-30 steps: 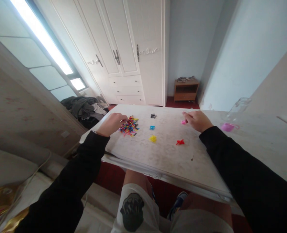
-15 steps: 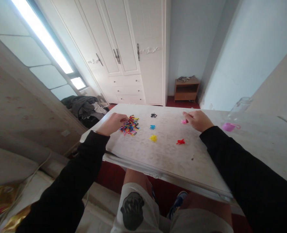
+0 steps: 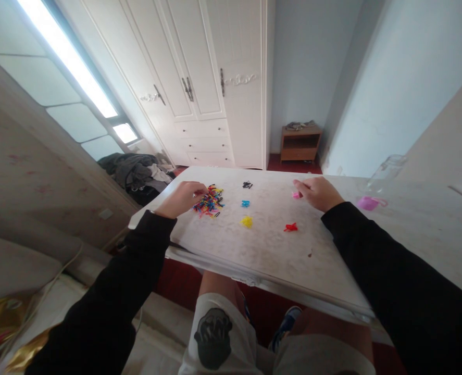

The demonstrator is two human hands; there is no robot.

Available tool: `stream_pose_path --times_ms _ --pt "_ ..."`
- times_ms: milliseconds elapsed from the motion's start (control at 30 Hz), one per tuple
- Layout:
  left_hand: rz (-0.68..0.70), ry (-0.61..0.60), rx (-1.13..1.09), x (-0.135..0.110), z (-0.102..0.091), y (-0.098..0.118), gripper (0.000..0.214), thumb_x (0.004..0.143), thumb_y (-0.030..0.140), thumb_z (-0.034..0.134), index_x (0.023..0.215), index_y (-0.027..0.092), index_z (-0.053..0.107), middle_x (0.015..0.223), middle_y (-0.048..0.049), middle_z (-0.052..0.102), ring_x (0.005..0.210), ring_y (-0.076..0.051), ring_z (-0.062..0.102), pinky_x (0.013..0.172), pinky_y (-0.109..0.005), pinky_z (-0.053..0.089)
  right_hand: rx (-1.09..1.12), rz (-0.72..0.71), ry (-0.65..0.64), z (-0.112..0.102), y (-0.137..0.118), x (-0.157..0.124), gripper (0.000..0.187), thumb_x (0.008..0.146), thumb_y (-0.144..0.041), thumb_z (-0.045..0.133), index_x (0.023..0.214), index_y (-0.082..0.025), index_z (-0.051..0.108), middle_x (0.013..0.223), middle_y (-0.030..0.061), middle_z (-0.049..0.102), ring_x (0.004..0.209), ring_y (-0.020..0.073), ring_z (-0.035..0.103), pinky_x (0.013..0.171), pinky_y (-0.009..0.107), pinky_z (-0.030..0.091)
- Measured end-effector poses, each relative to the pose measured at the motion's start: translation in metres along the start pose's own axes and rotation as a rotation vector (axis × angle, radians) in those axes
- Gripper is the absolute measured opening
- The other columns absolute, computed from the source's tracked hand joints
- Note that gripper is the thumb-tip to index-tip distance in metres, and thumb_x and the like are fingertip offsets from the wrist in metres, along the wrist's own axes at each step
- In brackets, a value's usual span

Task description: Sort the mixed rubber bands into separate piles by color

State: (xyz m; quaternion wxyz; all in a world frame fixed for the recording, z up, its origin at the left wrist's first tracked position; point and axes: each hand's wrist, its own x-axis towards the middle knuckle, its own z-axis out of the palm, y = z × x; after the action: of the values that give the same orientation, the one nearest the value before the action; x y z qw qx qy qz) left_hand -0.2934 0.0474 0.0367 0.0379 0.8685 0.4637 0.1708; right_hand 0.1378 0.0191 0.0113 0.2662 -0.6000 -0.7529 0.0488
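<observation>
Left hand (image 3: 182, 198) lies curled, fingertips at the edge of the mixed pile (image 3: 209, 202); whether it pinches anything I cannot tell. Right hand (image 3: 319, 193) is loosely closed, fingertips touching the pink bits (image 3: 295, 195), grip unclear. Between them on the table (image 3: 270, 250) lie black bits (image 3: 247, 185), blue bits (image 3: 245, 203), yellow bits (image 3: 247, 222) and red bits (image 3: 290, 227)

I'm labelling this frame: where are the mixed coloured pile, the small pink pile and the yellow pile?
mixed coloured pile (image 3: 209, 202), head view, middle of the heap.
small pink pile (image 3: 294, 196), head view, its visible left part.
yellow pile (image 3: 247, 222), head view, its centre.
</observation>
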Motion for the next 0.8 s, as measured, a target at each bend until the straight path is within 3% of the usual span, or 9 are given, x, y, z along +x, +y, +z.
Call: stream_pose_path --times_ms 200,400,800 --pt "-0.011 0.029 -0.017 0.0 0.002 -0.004 0.021 0.082 0.02 0.06 0.092 0.017 0.078 0.091 -0.0073 0.079 0.082 -0.02 0.07 0.081 -0.031 0.054 0.005 -0.008 -0.01 0.0 0.0 0.0 0.057 0.099 -0.049 0.041 0.052 -0.022 0.059 0.059 0.0092 0.069 0.061 0.0211 0.058 0.064 0.035 0.034" --pt "-0.018 0.081 0.002 0.0 0.0 -0.007 0.02 0.079 0.02 0.064 0.091 0.017 0.079 0.083 -0.0061 0.078 0.078 -0.02 0.07 0.079 -0.031 0.053 0.034 -0.011 -0.008 0.0 -0.001 0.0 0.056 0.097 -0.05 0.041 0.051 -0.022 0.057 0.056 0.0083 0.065 0.057 0.0198 0.052 0.062 0.035 0.031" --pt "-0.021 0.054 -0.047 -0.005 -0.001 0.005 0.019 0.082 0.023 0.062 0.09 0.018 0.079 0.086 -0.0057 0.081 0.081 -0.02 0.073 0.079 -0.03 0.054 0.056 -0.026 0.007 0.003 0.001 0.001 0.055 0.096 -0.049 0.043 0.049 -0.023 0.056 0.053 0.0069 0.061 0.055 0.0192 0.05 0.062 0.035 0.03"
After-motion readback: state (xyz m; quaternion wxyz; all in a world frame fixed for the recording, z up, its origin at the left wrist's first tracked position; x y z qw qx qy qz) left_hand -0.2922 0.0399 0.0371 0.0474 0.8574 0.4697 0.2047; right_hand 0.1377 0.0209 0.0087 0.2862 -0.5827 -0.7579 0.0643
